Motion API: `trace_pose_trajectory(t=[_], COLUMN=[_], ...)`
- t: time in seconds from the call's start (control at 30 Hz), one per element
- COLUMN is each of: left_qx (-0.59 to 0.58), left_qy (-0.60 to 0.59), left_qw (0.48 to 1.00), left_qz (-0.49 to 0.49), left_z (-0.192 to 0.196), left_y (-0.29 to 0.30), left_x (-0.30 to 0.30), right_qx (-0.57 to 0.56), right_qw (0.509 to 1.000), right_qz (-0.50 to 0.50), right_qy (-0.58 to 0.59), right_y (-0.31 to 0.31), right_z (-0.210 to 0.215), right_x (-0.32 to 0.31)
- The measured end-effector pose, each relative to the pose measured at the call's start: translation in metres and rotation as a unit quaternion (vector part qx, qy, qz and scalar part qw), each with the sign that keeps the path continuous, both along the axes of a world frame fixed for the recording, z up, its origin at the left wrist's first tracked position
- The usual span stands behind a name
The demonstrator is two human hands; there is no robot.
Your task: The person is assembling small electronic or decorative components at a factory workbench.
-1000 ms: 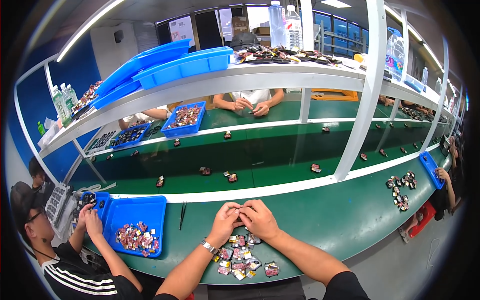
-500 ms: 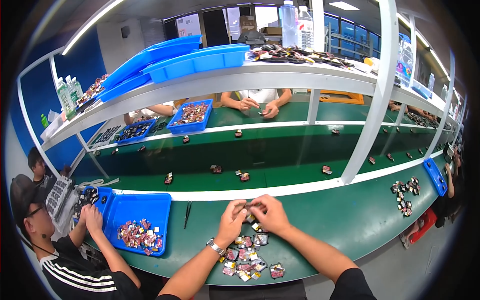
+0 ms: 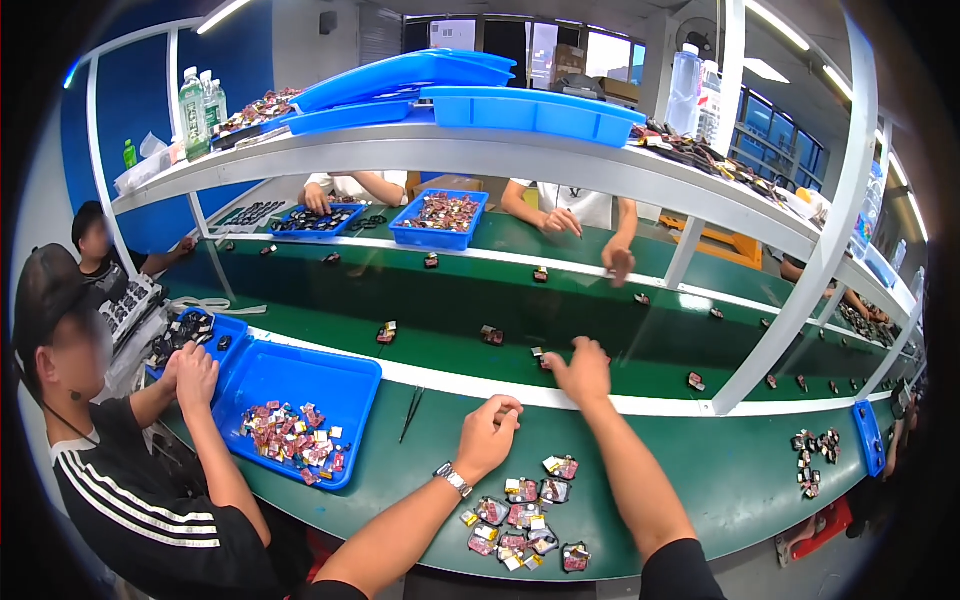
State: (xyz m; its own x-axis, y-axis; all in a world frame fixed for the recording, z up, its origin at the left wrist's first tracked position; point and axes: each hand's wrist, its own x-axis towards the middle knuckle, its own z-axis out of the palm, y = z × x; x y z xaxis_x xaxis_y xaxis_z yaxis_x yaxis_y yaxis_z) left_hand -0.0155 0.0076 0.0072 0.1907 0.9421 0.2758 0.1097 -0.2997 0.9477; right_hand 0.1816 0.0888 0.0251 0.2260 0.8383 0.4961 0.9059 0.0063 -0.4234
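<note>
module [image 3: 539, 356], on belt [image 3: 440, 350], beside right hand [image 3: 585, 374]

Smooth green worktop [image 3: 700, 470] with a soft sheen beneath the left hand [image 3: 488, 438], polished metal watch [image 3: 453, 480] at its wrist, glossy blue plastic tray [image 3: 310, 370] to its left, shiny plastic-cased parts [image 3: 522, 515] near it, matt black cloth sleeve [image 3: 683, 575] behind the right hand [image 3: 584, 372], glossy green belt [image 3: 440, 348] beneath

No lettering can be read. Left of the blue tray [image 3: 530, 117], greenish bottles [image 3: 193, 112] carry labels; right of it, a bottle [image 3: 709, 105] bears a partly red label. Below the tray, a white shirt [image 3: 592, 206] shows a small dark mark [image 3: 576, 192].
</note>
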Motion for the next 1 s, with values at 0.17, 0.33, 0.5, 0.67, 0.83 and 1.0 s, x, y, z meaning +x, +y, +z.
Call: trace_pose_trajectory(t=[0.17, 0.33, 0.5, 0.67, 0.83, 1.0], left_qx=[-0.025, -0.082, -0.227, -0.242, -0.291, -0.281], left_qy=[-0.02, -0.091, -0.17, -0.131, -0.255, -0.258], left_qw=[0.999, 0.992, 0.938, 0.906, 0.878, 0.88], left_qz=[-0.01, 0.007, -0.197, -0.321, -0.282, -0.284], left_z=[-0.004, -0.009, 0.001, 0.004, 0.0, -0.003], left_y=[0.008, 0.016, 0.014, 0.007, 0.003, 0.002], left_x=[0.008, -0.002, -0.009, -0.002, 0.003, 0.004], right_qx=[-0.032, -0.023, -0.047, 0.001, 0.117, 0.157], right_qw=[0.998, 0.963, 0.924, 0.924, 0.954, 0.967], right_qz=[-0.046, 0.188, 0.348, 0.366, 0.267, 0.196], right_qy=[-0.012, 0.193, 0.151, 0.109, 0.073, 0.044], right_y=[0.011, -0.035, -0.119, -0.138, -0.141, -0.145], right_z=[-0.03, -0.011, 0.02, 0.021, 0.014, 0.008], right_x=[-0.003, 0.006, -0.005, 0.001, -0.011, -0.028])
